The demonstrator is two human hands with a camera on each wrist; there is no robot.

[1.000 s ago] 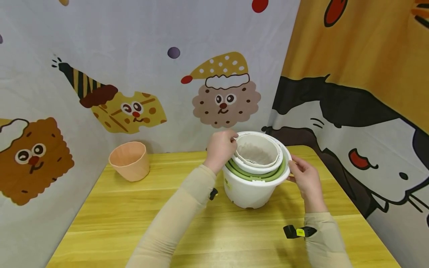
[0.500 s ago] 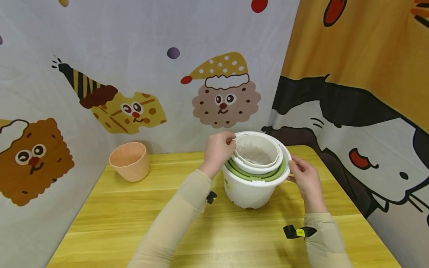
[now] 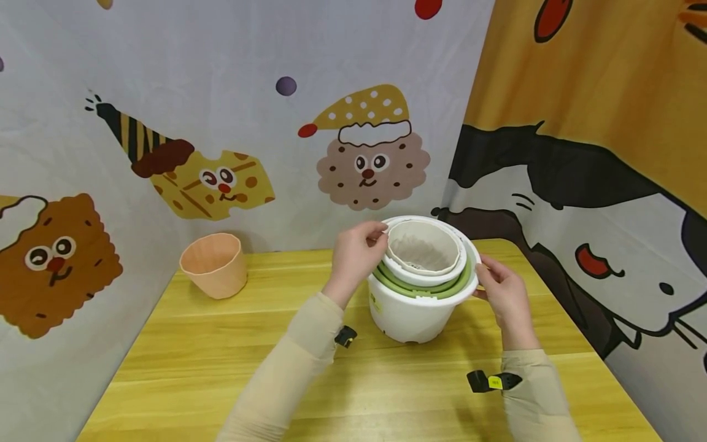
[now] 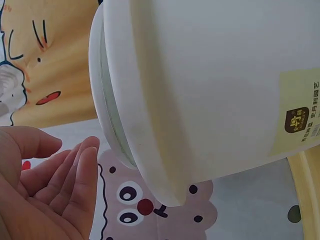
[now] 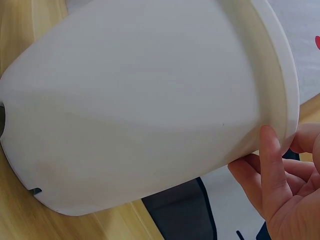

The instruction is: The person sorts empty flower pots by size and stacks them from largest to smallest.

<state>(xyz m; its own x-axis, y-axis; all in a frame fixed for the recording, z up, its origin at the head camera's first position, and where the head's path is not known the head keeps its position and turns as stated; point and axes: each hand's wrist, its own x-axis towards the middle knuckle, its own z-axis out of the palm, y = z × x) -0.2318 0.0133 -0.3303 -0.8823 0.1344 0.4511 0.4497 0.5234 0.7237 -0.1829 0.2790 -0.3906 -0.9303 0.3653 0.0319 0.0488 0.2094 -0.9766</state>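
A large white flowerpot with a yellow-green label stands upright on the table, with smaller pots nested inside. Among them are a green pot, a white inner pot and a cream pot with a soiled inside. My right hand pinches the big pot's rim on the right, thumb on top and fingers below, as the right wrist view shows. My left hand hovers beside the left rims. In the left wrist view its fingers are loosely bent, thumb apart, holding nothing.
A peach pot stands upright at the back left of the wooden table. Printed curtains hang right behind the table and along its right side.
My left hand has eased slightly left and down from the nested rims, its thumb and fingers parting. The right hand and the pots have stayed put.
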